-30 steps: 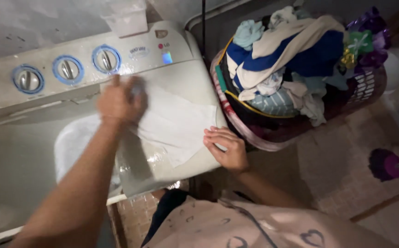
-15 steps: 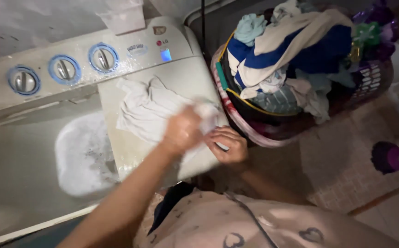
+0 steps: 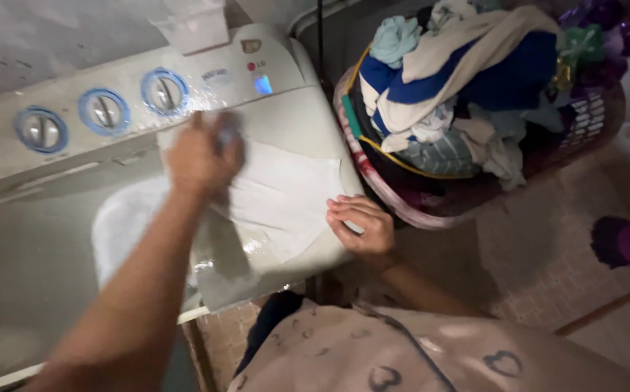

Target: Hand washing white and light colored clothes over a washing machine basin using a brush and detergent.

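Note:
A wet white cloth point(image 3: 286, 196) lies spread flat on the lid of a twin-tub washing machine point(image 3: 293, 116). My left hand point(image 3: 202, 152) is at the cloth's far left corner, near the control panel. It is closed around a small pale object that is too blurred to identify and presses it onto the cloth. My right hand point(image 3: 362, 225) sits at the lid's near right corner, with curled fingers pinning the cloth's edge down.
Three blue-ringed dials point(image 3: 104, 110) line the machine's panel. The open tub point(image 3: 119, 225) on the left holds foamy water. A laundry basket point(image 3: 583, 123) heaped with clothes stands right of the machine on a tiled floor. A purple object point(image 3: 620, 243) lies at the far right.
My left hand swept down the cloth to my right hand, then back up to the far corner by the panel. My right hand stayed on the cloth's edge.

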